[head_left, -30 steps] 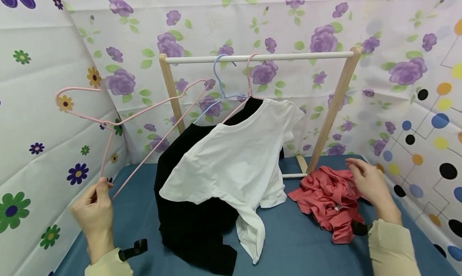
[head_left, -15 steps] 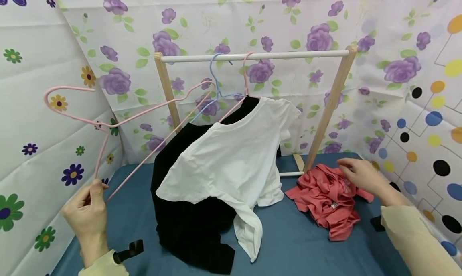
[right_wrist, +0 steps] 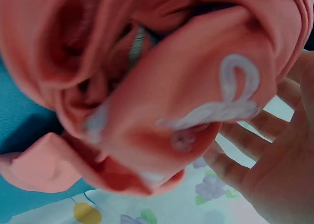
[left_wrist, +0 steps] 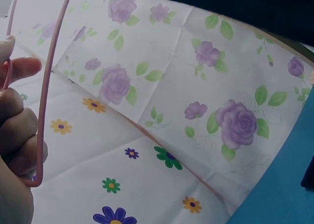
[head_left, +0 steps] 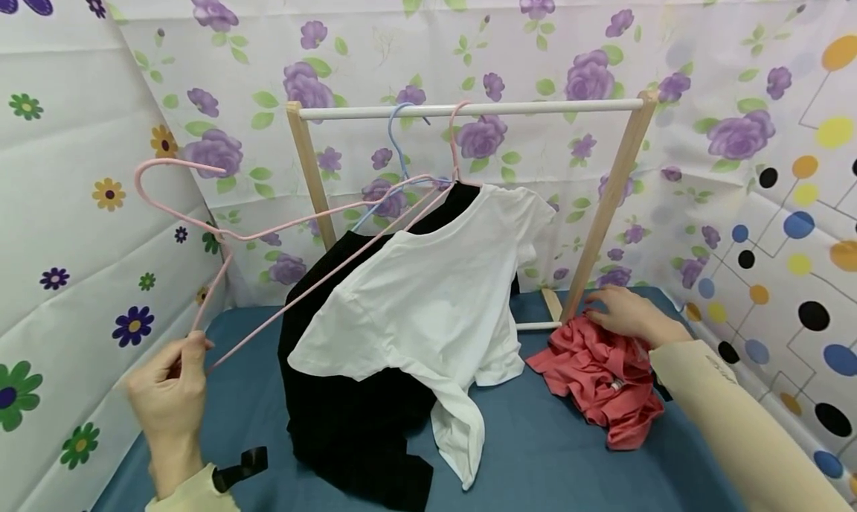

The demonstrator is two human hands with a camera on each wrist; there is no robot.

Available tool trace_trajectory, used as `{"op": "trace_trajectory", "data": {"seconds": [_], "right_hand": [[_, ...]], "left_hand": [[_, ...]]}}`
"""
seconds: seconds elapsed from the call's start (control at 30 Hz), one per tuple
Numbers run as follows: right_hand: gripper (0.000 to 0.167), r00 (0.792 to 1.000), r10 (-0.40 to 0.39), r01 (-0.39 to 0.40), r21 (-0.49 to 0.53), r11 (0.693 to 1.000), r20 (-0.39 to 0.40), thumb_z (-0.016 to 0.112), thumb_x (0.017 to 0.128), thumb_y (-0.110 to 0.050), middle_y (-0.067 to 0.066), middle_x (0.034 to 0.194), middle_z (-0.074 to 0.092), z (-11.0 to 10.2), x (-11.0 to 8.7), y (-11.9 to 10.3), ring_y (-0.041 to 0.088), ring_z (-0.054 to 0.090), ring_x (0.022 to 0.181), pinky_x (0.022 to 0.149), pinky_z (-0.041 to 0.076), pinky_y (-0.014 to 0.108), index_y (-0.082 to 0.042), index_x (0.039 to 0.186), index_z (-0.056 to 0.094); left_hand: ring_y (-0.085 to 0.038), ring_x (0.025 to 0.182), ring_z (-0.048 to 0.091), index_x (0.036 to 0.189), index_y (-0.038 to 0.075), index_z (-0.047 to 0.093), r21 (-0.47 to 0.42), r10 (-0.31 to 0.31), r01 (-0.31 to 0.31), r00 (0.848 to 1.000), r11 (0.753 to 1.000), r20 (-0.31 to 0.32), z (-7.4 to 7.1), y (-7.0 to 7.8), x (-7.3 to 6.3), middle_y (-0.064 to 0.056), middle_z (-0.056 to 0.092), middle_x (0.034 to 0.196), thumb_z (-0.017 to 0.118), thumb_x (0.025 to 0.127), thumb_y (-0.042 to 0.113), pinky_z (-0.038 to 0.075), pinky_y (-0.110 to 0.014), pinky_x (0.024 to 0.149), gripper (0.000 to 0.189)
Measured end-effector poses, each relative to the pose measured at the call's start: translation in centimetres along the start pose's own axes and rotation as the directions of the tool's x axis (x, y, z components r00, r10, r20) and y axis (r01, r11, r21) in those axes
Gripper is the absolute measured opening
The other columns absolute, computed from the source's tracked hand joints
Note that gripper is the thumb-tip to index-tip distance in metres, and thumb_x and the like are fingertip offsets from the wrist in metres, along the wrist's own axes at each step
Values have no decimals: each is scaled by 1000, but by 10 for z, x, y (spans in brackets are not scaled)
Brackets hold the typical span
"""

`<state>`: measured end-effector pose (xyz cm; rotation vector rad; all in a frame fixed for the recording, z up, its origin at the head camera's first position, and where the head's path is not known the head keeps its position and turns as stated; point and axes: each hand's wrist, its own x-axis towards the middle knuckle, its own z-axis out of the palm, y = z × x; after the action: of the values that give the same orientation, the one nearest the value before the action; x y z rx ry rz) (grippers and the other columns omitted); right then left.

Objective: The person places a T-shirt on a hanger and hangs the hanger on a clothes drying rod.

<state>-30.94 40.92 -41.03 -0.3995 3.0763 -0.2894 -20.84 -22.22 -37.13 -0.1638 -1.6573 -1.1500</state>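
My left hand [head_left: 172, 393] pinches the lower corner of a bare pink hanger [head_left: 230, 236], held up at the left with its hook pointing away from the rack. In the left wrist view, fingers curl around the hanger's wire [left_wrist: 46, 82]. At the right, a crumpled coral-red garment [head_left: 596, 378] lies in a heap on the table. My right hand [head_left: 629, 315] reaches over its far side, fingertips at the cloth. Seen from the right wrist, that hand [right_wrist: 274, 170] has its fingers spread along the garment's edge, near a pale printed design [right_wrist: 216, 111].
A rack with a white rail [head_left: 549, 107] and wooden posts stands on the blue-covered table [head_left: 529, 460]. A white T-shirt [head_left: 428, 296] and a black garment [head_left: 355, 430] hang there, with a blue hanger [head_left: 395, 144] and another pink hanger [head_left: 454, 140]. Patterned sheets surround the table.
My right hand has moved left and farther over the coral-red garment's far side. The pink hanger has swung right, its far end now overlapping the hanging clothes' hangers in view.
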Motion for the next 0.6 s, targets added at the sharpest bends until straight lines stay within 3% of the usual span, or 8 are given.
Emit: {"op": "trace_trajectory", "data": {"seconds": [0.1,0.33,0.47,0.6], "right_hand": [[30,999,0,0,-1,1000,33,58,96,-17,25,120,58,-1,8,-3,45,54,112,84,45,60,-6,122,67],[28,994,46,-48,22,999,99,51,91,0,19,103,65,-3,21,-4,27,57,82,68,47,43,-4,112,70],[18,988,81,-81,-2,997,133,55,91,-1,13,94,63,0,23,-3,26,56,79,65,46,44,-8,100,69],[12,985,123,-120,-34,992,117,56,91,-1,9,82,58,2,17,-2,25,53,72,61,43,43,-10,88,63]], "left_hand": [[3,39,28,68,-12,66,-26,27,-27,999,999,27,2,-3,0,13,44,47,68,90,1,19,-17,40,26],[2,39,28,69,-9,68,-26,57,-55,996,998,65,5,-6,-1,11,46,49,68,88,-2,19,-18,39,21],[2,39,29,69,-9,69,-36,74,-72,995,997,67,5,-8,-1,11,48,50,69,88,-2,20,-17,39,20],[1,39,31,70,-8,70,-51,96,-92,992,994,82,7,-8,-1,10,50,51,69,88,-2,22,-16,40,19]]}}
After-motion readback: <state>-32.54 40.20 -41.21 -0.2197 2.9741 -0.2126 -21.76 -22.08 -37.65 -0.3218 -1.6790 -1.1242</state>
